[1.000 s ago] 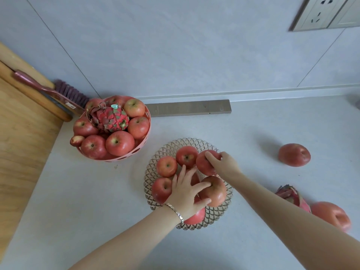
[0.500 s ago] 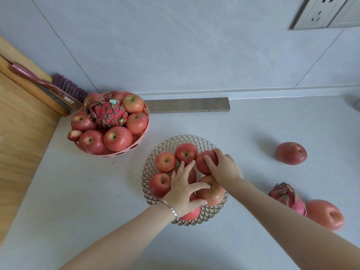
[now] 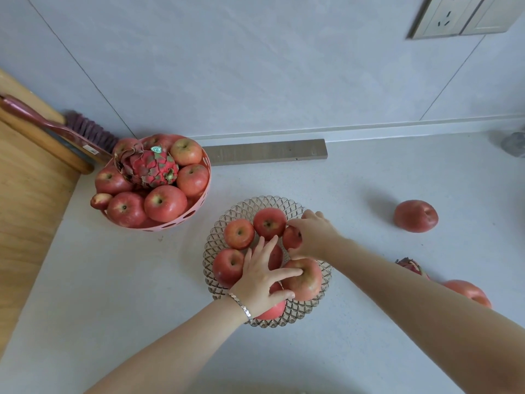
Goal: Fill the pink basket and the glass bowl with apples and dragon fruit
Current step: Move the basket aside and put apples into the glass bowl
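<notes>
- Glass bowl (image 3: 241, 204) sits mid-counter, near the pink basket (image 3: 181, 220) but not touching it. It holds approx 7 apples, packed side by side. One low apple at the front is mostly covered, so my count is rough.
- R hand (image 3: 312, 237): fingers curled down over the back-right apple (image 3: 292, 237) at the bowl's far-right side, grasping it from above.
- L hand (image 3: 262, 280): fingers spread & fairly straight, laid across the pile. Index lies on the big front apple (image 3: 308, 281), thumb on the one below it. It's pressing, not gripping, as far as I can tell.
- Step in hand, my read: seating the back-right apple into its gap w/o the pile shifting.
- To do it well, I'd have the L hand hold the neighbours down while the R hand works the apple low into the pocket. I'd let go only once it sits steady & doesn't rock.
- The bowl is shallow w/ a flared lattice rim, so anything perched at the edge could roll out.
- Pink basket: heaped w/ apples, basket dragon fruit (image 3: 153, 169) on top. Looks full to me.
- On the counter (image 3: 113, 294) to the right: a loose apple (image 3: 415, 216) well apart from the bowl, plus a second loose apple (image 3: 468, 291) & a loose dragon fruit (image 3: 410, 265) just beyond the R forearm, which partly hides the latter.
- Bowl room is tight. The loose dragon fruit prob. needs a level bed on top, so I'd flatten the apples first.
</notes>
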